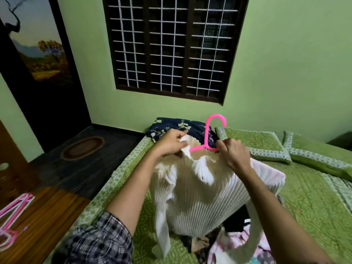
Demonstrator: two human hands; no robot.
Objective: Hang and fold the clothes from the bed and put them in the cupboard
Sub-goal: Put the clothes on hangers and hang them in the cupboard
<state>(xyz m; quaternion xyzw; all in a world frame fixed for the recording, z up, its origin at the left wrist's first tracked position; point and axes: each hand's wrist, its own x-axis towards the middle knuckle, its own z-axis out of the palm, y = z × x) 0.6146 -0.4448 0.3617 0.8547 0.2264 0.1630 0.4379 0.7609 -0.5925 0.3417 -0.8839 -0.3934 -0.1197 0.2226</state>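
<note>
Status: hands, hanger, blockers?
Left hand pinches white ribbed top at the neck. Right hand grips pink hanger at the top's shoulder. Top held over bed, part-hung. Nothing blocking; clothes pile waits below.

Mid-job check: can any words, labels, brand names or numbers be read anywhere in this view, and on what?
None: no readable text anywhere in this view.
The white top and pink hanger show no tag or print.
The dark floral cloth, green bedspread and landscape picture carry only patterns.
</note>
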